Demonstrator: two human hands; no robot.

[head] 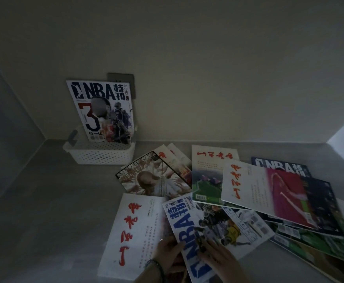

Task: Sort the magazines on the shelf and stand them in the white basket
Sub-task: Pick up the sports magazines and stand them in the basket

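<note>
Magazines (269,193) lie scattered over the right of the grey shelf (54,201). At far left we see one NBA issue (103,111) standing in the white basket (99,155). Near us, the left hand (168,252) grips the edge of another NBA magazine (214,219), fingers (176,247) curled on it. The right hand (220,260) lies flat on its cover, fingers straight.

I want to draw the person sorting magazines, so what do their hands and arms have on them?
No gloves, and no sleeves show at the wrists. The left hand has a dark beaded bracelet round its wrist and what looks like a thin pale ring on one finger. The right hand seems to have dark-painted fingernails, though the dim light makes that hard to tell.
</note>
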